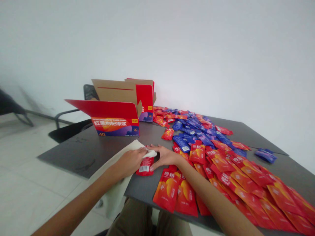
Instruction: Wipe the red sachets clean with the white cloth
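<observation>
left hand point(131, 161) grasping cloth point(116, 191) over red pouch point(144, 169), right hand point(165, 156) alongside (grip unclear) — pouches point(233, 164) heaped rightward, open boxes point(115, 127) beyond

A front box point(115, 127) and rear box point(148, 96), flaps raised, stand toward the far left edge of the table point(66, 155); beyond that edge, a black armchair point(70, 131), another dark chair point(10, 102), pale tiles point(22, 183), white wall point(197, 49)

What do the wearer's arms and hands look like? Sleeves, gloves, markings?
Left hand and right hand are ungloved, five-fingered human hands. Both forearms are bare, with no sleeve in view. No watch, bracelet, cable or marking shows at either wrist; rings too small to rule out. Also worn: brownish-olive trousers.
</observation>
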The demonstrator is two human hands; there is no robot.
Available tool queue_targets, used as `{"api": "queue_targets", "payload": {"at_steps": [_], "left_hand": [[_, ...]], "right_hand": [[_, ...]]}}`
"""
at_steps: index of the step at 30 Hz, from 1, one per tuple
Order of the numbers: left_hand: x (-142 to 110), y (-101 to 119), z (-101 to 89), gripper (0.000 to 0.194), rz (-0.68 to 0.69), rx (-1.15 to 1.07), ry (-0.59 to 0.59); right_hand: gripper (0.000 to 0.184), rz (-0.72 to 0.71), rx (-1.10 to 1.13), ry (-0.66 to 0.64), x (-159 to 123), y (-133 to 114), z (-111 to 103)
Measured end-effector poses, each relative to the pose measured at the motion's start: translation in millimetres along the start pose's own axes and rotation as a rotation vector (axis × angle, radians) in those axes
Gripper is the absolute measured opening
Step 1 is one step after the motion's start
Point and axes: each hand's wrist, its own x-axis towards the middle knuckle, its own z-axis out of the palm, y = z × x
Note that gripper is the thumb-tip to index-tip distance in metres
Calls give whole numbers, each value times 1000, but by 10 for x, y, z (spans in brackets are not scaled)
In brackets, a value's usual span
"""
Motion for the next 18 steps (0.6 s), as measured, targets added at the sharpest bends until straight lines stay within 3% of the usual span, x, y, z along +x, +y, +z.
{"api": "queue_targets", "payload": {"at_steps": [4,10,15,18], "left_hand": [[-108,97,86,53,143,5,14],[8,22,39,46,-62,24,4],[-119,154,68,53,131,-13,12],[-108,124,26,52,70,-18,-1]], "right_hand": [[112,36,-8,1,-2,17,7],[104,38,-13,17,-4,-1,-1],[114,34,-18,-12,-3,4,2],[111,45,-30,-1,1,10,0]]}}
